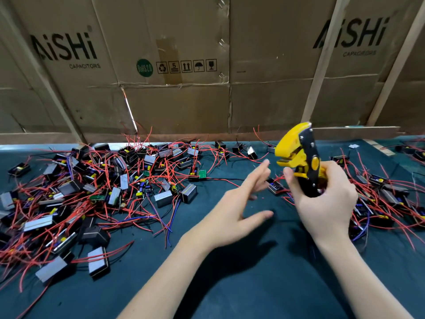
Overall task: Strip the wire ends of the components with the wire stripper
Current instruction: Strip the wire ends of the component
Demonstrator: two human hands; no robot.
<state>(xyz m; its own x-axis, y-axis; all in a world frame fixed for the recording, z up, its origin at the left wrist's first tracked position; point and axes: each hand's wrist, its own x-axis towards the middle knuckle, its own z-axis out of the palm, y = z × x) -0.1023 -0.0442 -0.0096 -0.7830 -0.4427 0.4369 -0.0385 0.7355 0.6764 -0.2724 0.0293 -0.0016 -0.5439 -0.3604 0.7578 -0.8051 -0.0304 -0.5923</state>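
Components point(76, 199) heaped left on the table point(230, 284), more right point(386, 199), cardboard point(184, 100) behind.

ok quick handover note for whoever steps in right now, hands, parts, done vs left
Right hand grips the stripper, held upright above the mat, with no wire in it.
Left hand is open and holds nothing, fingers spread toward a component lying just below the stripper.
Big pile on the left, smaller pile on the right.
Which wires are already stripped cannot be told; next, pick up a component and feed a wire end in.
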